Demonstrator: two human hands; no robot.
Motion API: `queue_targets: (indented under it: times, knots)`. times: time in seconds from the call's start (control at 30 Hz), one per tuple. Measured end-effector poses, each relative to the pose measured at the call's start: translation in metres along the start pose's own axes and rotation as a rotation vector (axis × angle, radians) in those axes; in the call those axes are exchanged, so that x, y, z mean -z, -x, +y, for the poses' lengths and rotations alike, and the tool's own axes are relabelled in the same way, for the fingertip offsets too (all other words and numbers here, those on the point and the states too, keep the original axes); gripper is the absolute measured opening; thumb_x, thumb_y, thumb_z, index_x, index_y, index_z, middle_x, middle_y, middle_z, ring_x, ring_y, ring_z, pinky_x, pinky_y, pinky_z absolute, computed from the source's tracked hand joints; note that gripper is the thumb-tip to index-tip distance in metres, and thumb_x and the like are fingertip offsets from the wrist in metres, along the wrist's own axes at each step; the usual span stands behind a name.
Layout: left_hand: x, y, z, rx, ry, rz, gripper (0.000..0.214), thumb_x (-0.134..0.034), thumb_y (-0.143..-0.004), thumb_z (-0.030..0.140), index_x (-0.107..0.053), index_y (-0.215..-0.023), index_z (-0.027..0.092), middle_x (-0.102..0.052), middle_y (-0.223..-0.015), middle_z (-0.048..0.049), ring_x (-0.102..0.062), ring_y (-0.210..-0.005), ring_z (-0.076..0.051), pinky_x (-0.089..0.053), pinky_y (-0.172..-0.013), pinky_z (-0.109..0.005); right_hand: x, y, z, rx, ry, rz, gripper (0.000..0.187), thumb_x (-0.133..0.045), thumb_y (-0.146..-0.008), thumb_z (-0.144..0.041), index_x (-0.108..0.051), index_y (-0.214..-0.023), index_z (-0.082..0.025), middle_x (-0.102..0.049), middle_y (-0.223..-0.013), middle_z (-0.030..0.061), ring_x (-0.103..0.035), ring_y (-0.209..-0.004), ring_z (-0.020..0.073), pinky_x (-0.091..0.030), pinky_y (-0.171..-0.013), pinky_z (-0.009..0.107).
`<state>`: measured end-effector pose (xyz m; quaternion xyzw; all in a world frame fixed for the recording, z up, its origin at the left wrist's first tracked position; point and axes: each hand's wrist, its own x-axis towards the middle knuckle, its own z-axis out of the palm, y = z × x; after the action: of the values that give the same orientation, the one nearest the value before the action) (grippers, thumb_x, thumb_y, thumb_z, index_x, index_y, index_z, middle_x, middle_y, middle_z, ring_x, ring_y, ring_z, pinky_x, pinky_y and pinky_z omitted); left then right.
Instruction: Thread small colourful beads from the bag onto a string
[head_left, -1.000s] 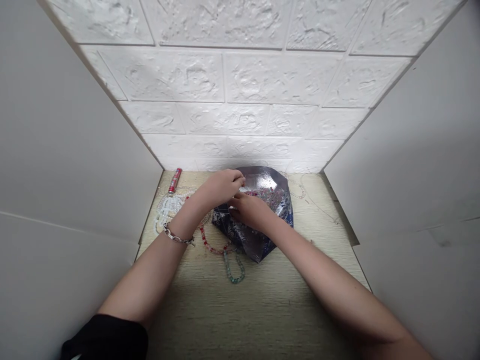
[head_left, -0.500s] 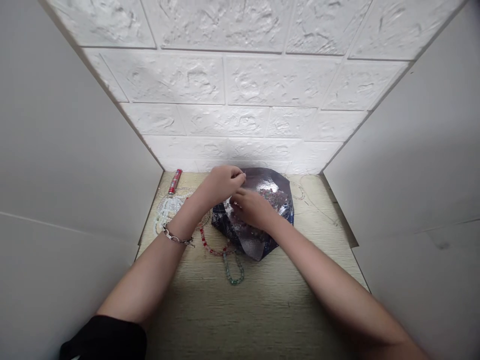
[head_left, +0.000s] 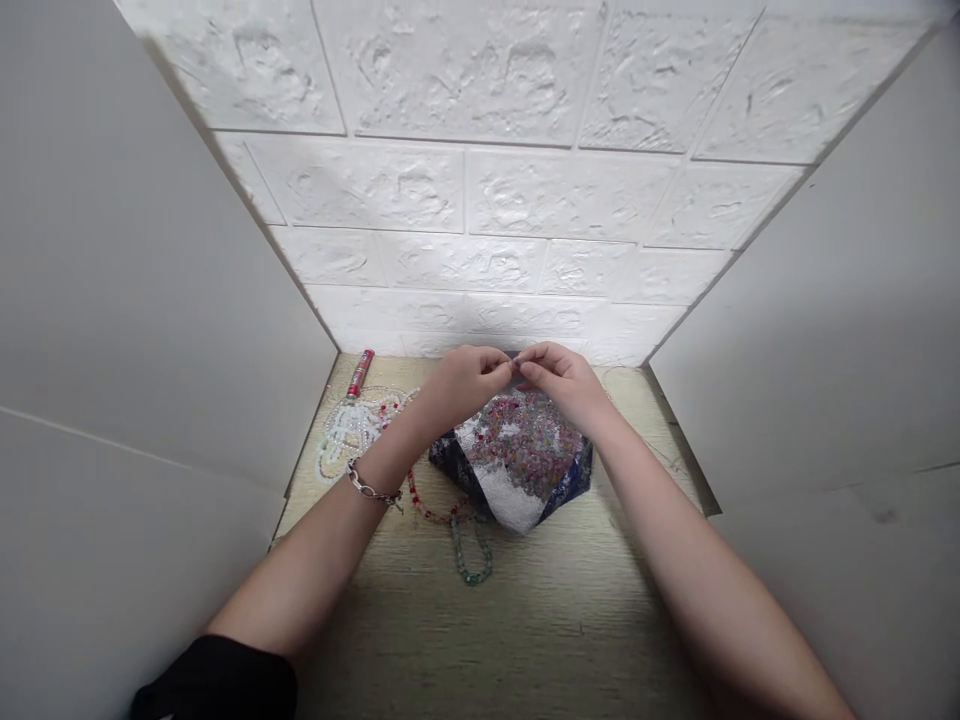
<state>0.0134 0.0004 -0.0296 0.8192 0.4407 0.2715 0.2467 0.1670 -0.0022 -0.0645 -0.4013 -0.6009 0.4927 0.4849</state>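
My left hand (head_left: 474, 385), with a chain bracelet (head_left: 369, 487) on the wrist, is closed in a pinch. Its fingertips meet those of my right hand (head_left: 564, 383), which is pinched too. Whatever lies between the fingertips is too small to name. Both hands are above the far edge of a dark blue and silver plastic bag (head_left: 506, 505). Many small pink, red and multicoloured beads (head_left: 536, 440) lie on its shiny opened-out surface. Left of the bag, partly behind my left forearm, runs a string of red beads (head_left: 427, 512). A loop of green beads (head_left: 472, 575) lies at the bag's near side.
Strands of white and clear beads (head_left: 349, 425) are heaped at the left of the pale wooden table (head_left: 525, 640). Behind them lies a red tube (head_left: 361, 374). A thin thread (head_left: 664, 458) trails at the right. White brick-patterned wall (head_left: 540, 190) and grey side panels enclose the table.
My right hand has lifted away from the beads and moved up to meet my left fingertips. My left hand has shifted slightly right. More of the beads in the bag now show.
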Motion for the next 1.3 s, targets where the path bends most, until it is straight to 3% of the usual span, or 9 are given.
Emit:
queue_targets:
  times: [0.2, 0.57, 1.3]
  knots:
    - [0.0011, 0.0007, -0.0004, 0.006, 0.003, -0.01, 0.031, -0.037, -0.073, 0.032, -0.062, -0.066, 0.014, -0.049, -0.052, 0.0018, -0.038, -0.05, -0.006, -0.026, -0.047, -0.02, -0.0007, 0.0015, -0.0007, -0.072, -0.149, 0.003, 0.017, -0.061, -0.061, -0.028, -0.055, -0.074, -0.017, -0.059, -0.074, -0.001, -0.055, -0.068, 0.009, -0.046, -0.07, 0.028]
    - [0.0054, 0.0041, 0.0008, -0.049, -0.027, -0.058, 0.027, -0.039, -0.07, 0.025, -0.063, -0.068, 0.014, -0.05, -0.052, 0.0022, -0.038, -0.05, -0.006, -0.025, -0.046, -0.02, 0.0017, 0.004, -0.0005, -0.137, -0.213, -0.023, 0.02, -0.064, -0.059, -0.025, -0.055, -0.075, -0.018, -0.06, -0.07, -0.0025, -0.057, -0.064, 0.0089, -0.048, -0.064, 0.027]
    - [0.0062, 0.004, 0.0016, -0.062, -0.038, -0.065, 0.025, -0.038, -0.071, 0.026, -0.055, -0.057, 0.014, -0.039, -0.049, 0.0032, -0.033, -0.049, -0.006, -0.023, -0.046, -0.021, -0.0009, 0.0032, 0.003, -0.168, -0.3, 0.009, 0.019, -0.064, -0.06, -0.029, -0.06, -0.075, -0.019, -0.062, -0.066, -0.0021, -0.057, -0.061, 0.0082, -0.049, -0.061, 0.024]
